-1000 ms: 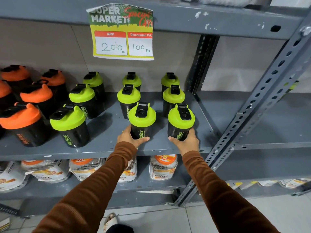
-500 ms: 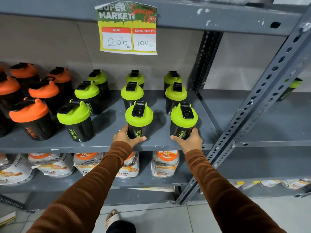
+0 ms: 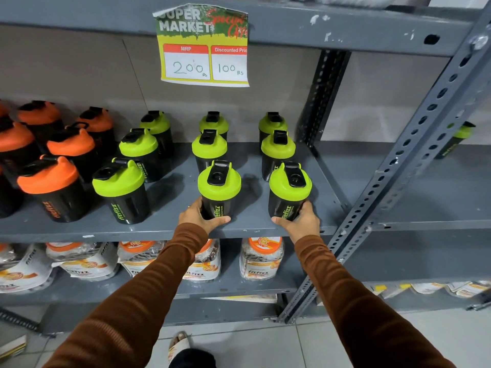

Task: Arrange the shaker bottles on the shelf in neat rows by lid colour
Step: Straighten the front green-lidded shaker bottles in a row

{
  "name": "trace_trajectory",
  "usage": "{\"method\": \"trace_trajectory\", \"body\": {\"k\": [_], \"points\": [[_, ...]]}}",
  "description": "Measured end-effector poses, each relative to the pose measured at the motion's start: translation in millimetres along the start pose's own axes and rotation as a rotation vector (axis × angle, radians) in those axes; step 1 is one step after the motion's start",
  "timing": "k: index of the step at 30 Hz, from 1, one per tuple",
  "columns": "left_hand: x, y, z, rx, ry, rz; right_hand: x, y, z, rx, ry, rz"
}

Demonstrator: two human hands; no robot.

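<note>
Bare shelf [image 3: 172,219] lies open between the left green-lid column [image 3: 121,191] and the middle column [image 3: 219,187], wide enough for a hand to pass. A narrower lane runs between the middle and right columns [image 3: 289,191]. The slotted upright [image 3: 393,181] blocks the right side. The orange-lid bottles [image 3: 50,187] crowd the left end.

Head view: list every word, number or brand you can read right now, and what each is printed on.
"SUPER MARKET": price sign taped to the upper shelf edge.
"MRP", "200 Rs": sign's left box.
"Discounted Pric" (cut off), "100 Rs": sign's right box.
Red script at the sign's top right: not clearly readable.
"fitfizz": green-lid shaker in the left hand, and its neighbours.
"fitfizz": jars on the lower shelf; smaller print blurred.
</note>
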State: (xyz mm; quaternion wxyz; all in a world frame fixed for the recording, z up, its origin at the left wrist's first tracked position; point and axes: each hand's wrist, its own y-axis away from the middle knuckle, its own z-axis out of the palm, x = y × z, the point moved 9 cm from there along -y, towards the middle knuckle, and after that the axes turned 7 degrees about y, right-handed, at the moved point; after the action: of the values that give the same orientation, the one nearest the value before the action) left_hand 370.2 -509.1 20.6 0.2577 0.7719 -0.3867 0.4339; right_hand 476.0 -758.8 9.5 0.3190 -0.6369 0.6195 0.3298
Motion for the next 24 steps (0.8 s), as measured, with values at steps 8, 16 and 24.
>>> {"method": "trace_trajectory", "body": {"k": [8, 16, 24], "points": [[-4.8, -2.5, 0.4, 0.0, 0.012, 0.002, 1.0, -1.1, 0.2, -0.002, -0.027, -0.015], [-4.9, -4.0, 2.0, 0.012, 0.02, 0.037, -4.6, 1.4, -2.1, 0.003, 0.007, -0.056], [-12.4, 4.2, -0.8, 0.052, 0.108, 0.168, -13.7, 60.4, 1.1, 0.262, 0.071, -0.232]]}}
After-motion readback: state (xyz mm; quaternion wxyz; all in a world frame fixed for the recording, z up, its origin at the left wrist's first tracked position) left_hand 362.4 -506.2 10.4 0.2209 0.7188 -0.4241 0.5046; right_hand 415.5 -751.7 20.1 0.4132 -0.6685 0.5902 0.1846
